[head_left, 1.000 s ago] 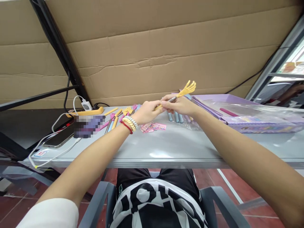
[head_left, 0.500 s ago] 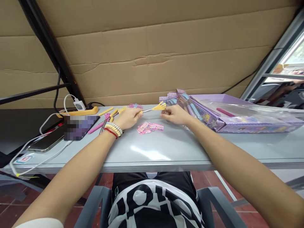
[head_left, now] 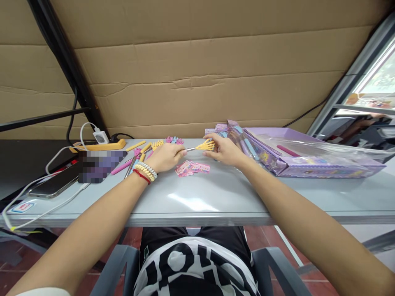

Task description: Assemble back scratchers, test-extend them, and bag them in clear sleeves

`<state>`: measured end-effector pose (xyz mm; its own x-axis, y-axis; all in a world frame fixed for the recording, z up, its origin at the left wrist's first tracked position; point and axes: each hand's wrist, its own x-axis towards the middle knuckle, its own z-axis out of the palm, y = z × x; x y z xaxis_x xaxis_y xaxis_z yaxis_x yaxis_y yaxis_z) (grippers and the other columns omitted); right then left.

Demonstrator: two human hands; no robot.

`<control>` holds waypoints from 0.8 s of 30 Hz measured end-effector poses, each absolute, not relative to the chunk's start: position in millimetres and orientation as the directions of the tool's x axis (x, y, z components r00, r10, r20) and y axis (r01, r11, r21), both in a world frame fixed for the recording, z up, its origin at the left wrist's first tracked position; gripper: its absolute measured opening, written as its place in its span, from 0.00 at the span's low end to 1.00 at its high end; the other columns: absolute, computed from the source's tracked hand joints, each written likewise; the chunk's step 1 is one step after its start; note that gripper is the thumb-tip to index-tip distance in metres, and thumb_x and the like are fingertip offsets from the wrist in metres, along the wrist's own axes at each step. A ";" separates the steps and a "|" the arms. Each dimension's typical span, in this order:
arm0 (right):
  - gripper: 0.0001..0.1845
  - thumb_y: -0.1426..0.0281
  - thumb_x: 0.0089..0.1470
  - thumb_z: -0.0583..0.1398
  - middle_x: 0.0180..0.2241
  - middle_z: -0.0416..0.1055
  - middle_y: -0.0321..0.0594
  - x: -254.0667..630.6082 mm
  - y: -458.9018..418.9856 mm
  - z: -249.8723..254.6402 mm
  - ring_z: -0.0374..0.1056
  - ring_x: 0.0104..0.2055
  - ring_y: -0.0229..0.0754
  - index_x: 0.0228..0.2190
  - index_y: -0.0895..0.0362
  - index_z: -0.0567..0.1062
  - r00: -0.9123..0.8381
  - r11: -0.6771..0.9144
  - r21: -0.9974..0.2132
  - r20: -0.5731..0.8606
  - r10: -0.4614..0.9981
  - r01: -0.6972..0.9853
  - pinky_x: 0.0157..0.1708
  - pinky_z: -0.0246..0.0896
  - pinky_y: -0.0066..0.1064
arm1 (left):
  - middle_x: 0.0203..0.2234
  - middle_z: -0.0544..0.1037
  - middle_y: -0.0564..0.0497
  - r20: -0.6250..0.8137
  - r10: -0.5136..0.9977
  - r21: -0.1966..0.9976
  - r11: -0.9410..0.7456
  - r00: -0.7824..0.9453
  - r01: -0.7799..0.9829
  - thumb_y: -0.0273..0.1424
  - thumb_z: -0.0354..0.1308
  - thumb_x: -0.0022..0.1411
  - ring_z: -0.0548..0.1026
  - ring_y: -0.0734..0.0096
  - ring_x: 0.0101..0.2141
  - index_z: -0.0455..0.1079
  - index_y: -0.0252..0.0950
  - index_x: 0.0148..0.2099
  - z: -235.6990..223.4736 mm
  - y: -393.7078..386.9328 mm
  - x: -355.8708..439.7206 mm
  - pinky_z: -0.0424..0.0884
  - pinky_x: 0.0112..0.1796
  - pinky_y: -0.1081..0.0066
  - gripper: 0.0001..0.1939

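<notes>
My left hand [head_left: 166, 156], with beaded bracelets on its wrist, is closed round the handle of a yellow hand-shaped stick toy [head_left: 206, 145]. Its thin metal rod points right, low over the grey table [head_left: 200, 197]. My right hand [head_left: 226, 149] lies just right of the yellow toy head, its fingers curled and touching or almost touching the head. Small pink cards [head_left: 191, 167] lie on the table below both hands. Several more stick toys [head_left: 145, 150] in yellow, pink and blue lie behind my left hand.
Purple toy boxes [head_left: 308, 164] under clear plastic fill the right of the table. At the left are a phone [head_left: 55, 185] with a white cable, a blurred patch, and a yellow power strip [head_left: 98, 145]. A cardboard wall stands behind. My lap and the chair are below.
The yellow toy has come down from tilted up in both hands to near the table. My right hand let go of it and now rests beside its head.
</notes>
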<state>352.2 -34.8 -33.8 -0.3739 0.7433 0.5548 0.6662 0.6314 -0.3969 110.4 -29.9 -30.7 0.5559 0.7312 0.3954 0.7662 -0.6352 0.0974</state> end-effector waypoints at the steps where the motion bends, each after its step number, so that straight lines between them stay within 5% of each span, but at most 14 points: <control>1: 0.22 0.62 0.48 0.61 0.29 0.70 0.38 351.2 -35.4 -33.0 0.60 0.25 0.35 0.44 0.59 0.70 -0.392 0.653 -0.385 0.566 0.725 0.652 0.27 0.54 0.28 | 0.32 0.78 0.48 0.412 0.724 0.094 -0.638 0.553 0.764 0.37 0.42 0.65 0.73 0.63 0.33 0.72 0.38 0.41 -31.2 -30.2 111.6 0.62 0.32 0.68 0.18; 4: 0.14 0.60 0.53 0.57 0.25 0.67 0.36 349.7 -36.5 -31.9 0.57 0.24 0.34 0.33 0.59 0.73 -0.423 0.670 -0.379 0.554 0.717 0.639 0.27 0.52 0.27 | 0.41 0.78 0.47 0.466 0.685 0.102 -0.670 0.560 0.735 0.33 0.40 0.66 0.74 0.63 0.39 0.70 0.38 0.49 -32.6 -32.7 115.0 0.65 0.36 0.67 0.19; 7: 0.22 0.55 0.56 0.53 0.18 0.59 0.33 348.9 -37.6 -33.2 0.52 0.21 0.32 0.20 0.59 0.69 -0.428 0.633 -0.409 0.489 0.760 0.657 0.24 0.47 0.26 | 0.39 0.79 0.49 0.497 0.667 0.102 -0.681 0.556 0.726 0.37 0.40 0.68 0.75 0.64 0.39 0.70 0.39 0.49 -33.9 -35.9 118.4 0.65 0.36 0.68 0.19; 13: 0.23 0.51 0.54 0.55 0.23 0.68 0.36 339.4 -43.0 -34.9 0.58 0.22 0.32 0.34 0.59 0.72 -0.355 0.662 -0.620 0.558 0.750 0.422 0.24 0.52 0.26 | 0.38 0.79 0.48 0.549 0.618 -0.016 -0.665 0.563 0.746 0.39 0.40 0.69 0.75 0.66 0.37 0.70 0.39 0.49 -36.0 -40.6 124.7 0.64 0.32 0.70 0.20; 20: 0.30 0.44 0.52 0.53 0.15 0.63 0.35 340.6 -39.0 -26.7 0.56 0.17 0.32 0.20 0.59 0.70 -0.159 0.598 -0.681 0.594 0.788 0.423 0.19 0.50 0.27 | 0.37 0.79 0.48 0.587 0.598 -0.156 -0.577 0.545 0.802 0.38 0.38 0.69 0.75 0.65 0.35 0.71 0.39 0.46 -21.2 -36.8 122.4 0.60 0.29 0.69 0.20; 24: 0.26 0.48 0.49 0.59 0.11 0.59 0.32 361.9 -32.0 -11.4 0.52 0.13 0.31 0.17 0.57 0.66 0.135 0.475 -0.831 0.526 0.840 0.289 0.14 0.46 0.26 | 0.37 0.79 0.46 0.622 0.594 -0.202 -0.507 0.510 0.838 0.33 0.42 0.66 0.74 0.61 0.38 0.72 0.37 0.41 -9.5 -21.7 98.3 0.60 0.35 0.63 0.16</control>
<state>361.9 -32.0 -11.4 0.1347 0.8396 0.5263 0.2891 0.4747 -0.8313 98.3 -21.7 -9.5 0.5099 0.5943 0.6219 0.8378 -0.5073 -0.2022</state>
